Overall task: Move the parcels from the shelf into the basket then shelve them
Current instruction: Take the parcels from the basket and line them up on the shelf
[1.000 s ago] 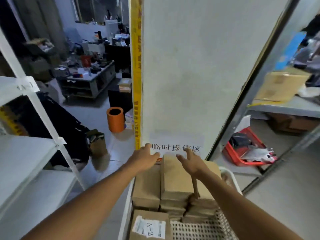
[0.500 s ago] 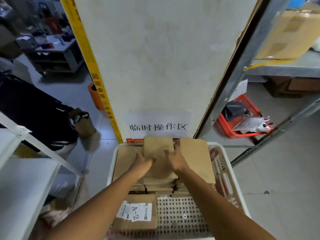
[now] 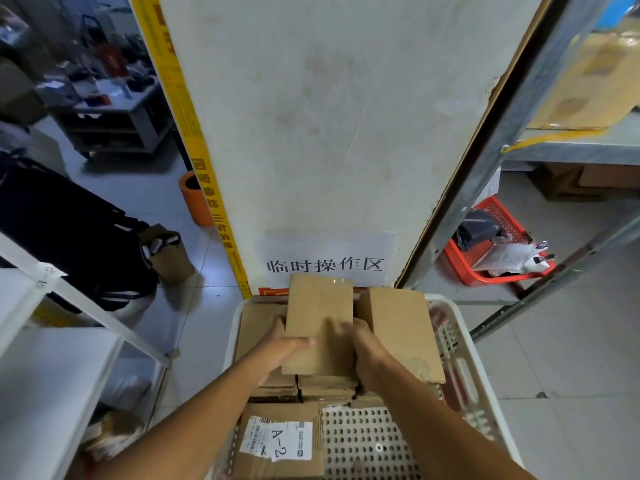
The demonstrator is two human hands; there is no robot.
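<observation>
A white perforated basket (image 3: 460,344) stands on the floor in front of me, with stacks of brown cardboard parcels in its far half. Both hands hold the top parcel of the middle stack (image 3: 318,317). My left hand (image 3: 280,348) grips its left edge with the thumb on top. My right hand (image 3: 360,344) grips its right edge. A second stack (image 3: 398,327) lies to the right, a lower one (image 3: 256,323) to the left. A parcel labelled A-2 (image 3: 280,441) lies at the near left of the basket.
A white pillar (image 3: 329,133) with a paper sign rises just behind the basket. A white shelf (image 3: 45,375) stands at my left, a metal rack (image 3: 568,147) with boxes at my right. A red basket (image 3: 491,251) sits under the rack. An orange bin (image 3: 194,199) stands beyond the pillar.
My head has tilted down, bringing the basket into fuller view. Both hands slid back from the far ends of the stacks and closed round the middle stack's top parcel.
</observation>
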